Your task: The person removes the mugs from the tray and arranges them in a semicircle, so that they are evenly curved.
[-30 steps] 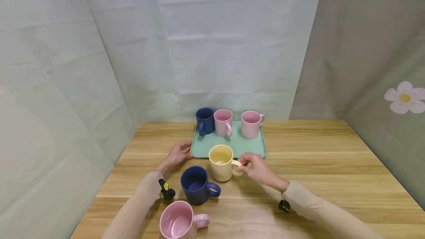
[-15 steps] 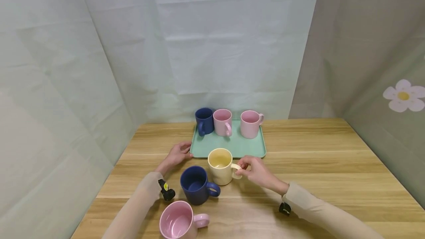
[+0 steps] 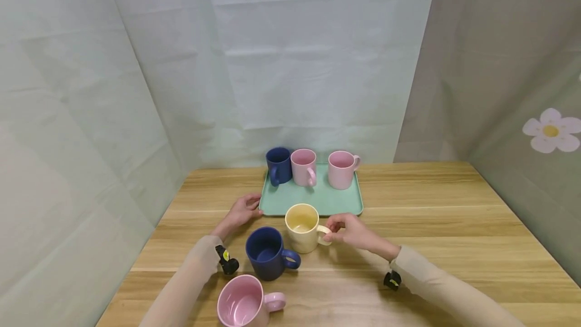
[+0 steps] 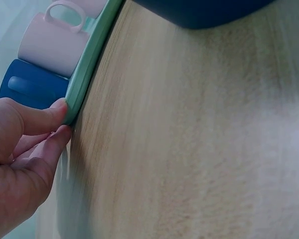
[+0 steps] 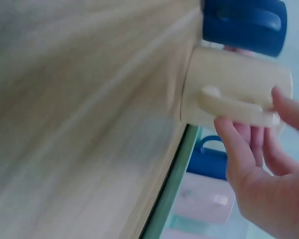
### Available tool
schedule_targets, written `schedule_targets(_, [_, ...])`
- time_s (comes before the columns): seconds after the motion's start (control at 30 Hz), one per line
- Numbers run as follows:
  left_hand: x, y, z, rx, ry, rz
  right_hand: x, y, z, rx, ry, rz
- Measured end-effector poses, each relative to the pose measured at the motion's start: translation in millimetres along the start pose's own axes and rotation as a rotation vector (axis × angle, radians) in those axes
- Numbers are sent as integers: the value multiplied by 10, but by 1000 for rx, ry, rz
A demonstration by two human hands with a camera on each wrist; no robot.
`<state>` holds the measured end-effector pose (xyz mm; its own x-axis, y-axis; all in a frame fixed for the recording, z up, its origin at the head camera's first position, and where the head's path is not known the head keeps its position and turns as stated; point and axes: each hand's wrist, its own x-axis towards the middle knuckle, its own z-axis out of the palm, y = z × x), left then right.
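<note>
A pale yellow mug (image 3: 305, 236) stands upright on the table just in front of the green tray (image 3: 290, 203). My right hand (image 3: 356, 233) holds its handle between thumb and fingers; the right wrist view shows this grip on the yellow mug (image 5: 234, 79) from the side. At the tray's front left corner, my left hand (image 3: 242, 211) pinches the rim, with the fingertips (image 4: 60, 107) on the edge in the left wrist view. On the tray stand a dark blue mug (image 3: 280, 166), a pink mug (image 3: 301, 168) beside it, and another pink mug (image 3: 340, 171) apart at the right.
Close to the yellow mug's left stands a dark blue mug (image 3: 268, 259) on the wooden table (image 3: 431, 216), handle to the right. Nearer the front is a pink mug (image 3: 242, 304), beside my left forearm. A pale cloth (image 3: 308, 64) hangs behind the table.
My right hand has brought the yellow mug slightly down and toward me, away from the tray's front edge; over the last half second it barely shifts. The left hand stays at the tray corner.
</note>
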<state>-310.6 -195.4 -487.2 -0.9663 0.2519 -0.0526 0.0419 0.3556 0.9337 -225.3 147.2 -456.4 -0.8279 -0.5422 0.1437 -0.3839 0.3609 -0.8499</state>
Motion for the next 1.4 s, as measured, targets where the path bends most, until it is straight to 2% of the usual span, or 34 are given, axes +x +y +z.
schedule_targets(0.17, [-1, 17, -6, 12, 0, -12, 34, 79, -136, 193, -103, 73])
schedule_targets(0.23, [4, 20, -11, 14, 4, -24, 45, 113, -207, 254, -104, 111])
schedule_targets(0.33, [10, 29, -17, 19, 8, -33, 68, 159, -321, 303, -58, 172])
schedule_targets(0.53, [28, 60, -11, 57, 9, -19, 164, 286, -497, 300, 60, 229])
schedule_targets(0.73, [41, 87, 27, 78, 40, -26, 285, 392, -610, 269, 191, 234])
schedule_targets(1.0, [33, 98, 69, 96, 67, -13, 427, 519, -765, 154, 390, 250])
schedule_targets(1.17, [28, 83, 73, 102, 70, -9, 507, 608, -849, 129, 478, 302])
schedule_targets(1.27, [40, 27, 55, 87, 74, 8, 568, 663, -895, 123, 503, 325])
schedule_targets(1.3, [93, -103, 19, 62, 60, 61, 590, 681, -909, 110, 513, 328])
schedule_targets(1.4, [103, -139, 7, 65, 58, 101, 659, 726, -956, 73, 532, 338])
